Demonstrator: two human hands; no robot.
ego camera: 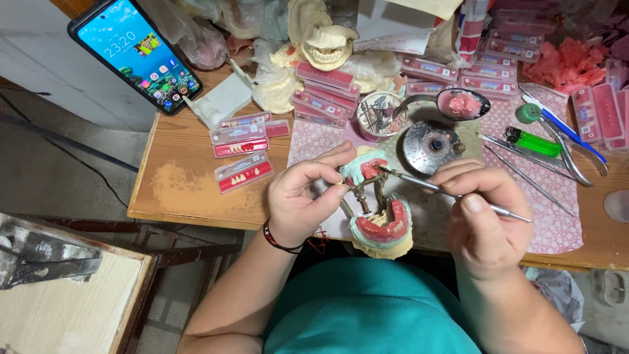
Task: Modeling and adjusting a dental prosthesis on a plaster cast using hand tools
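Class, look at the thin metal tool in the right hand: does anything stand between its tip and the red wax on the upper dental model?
Nothing visible does. The right hand holds the metal tool, whose tip already reaches the red wax of the hinged dental model. The left hand grips the model from the other side, clear of the tip.

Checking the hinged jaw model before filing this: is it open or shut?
Open: the hinged jaw model held by the left hand has its upper and lower pink halves swung apart.
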